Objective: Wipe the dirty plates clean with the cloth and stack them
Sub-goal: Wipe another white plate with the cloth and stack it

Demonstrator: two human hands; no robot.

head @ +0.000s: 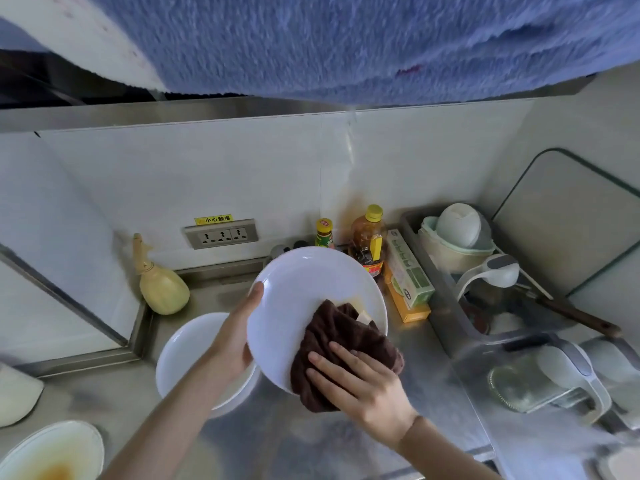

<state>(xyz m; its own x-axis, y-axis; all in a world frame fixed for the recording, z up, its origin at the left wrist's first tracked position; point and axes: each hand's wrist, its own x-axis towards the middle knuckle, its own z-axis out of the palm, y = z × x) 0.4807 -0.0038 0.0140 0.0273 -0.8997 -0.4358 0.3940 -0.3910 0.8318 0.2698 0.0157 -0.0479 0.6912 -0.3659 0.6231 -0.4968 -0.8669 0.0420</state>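
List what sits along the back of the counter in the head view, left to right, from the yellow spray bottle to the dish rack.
yellow spray bottle → wall socket strip → small yellow-capped bottle → large oil bottle → green and white box → dish rack holding upturned bowls

You see everything from one head-worn camera, looking forward and down, close over the steel counter [433, 393].

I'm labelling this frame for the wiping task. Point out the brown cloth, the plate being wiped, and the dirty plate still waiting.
cloth [341, 344]: head view, middle of the bunched brown fabric.
held plate [304, 289]: head view, bare white face above the cloth.
dirty plate [52, 455]: head view, stained face, bottom-left corner.
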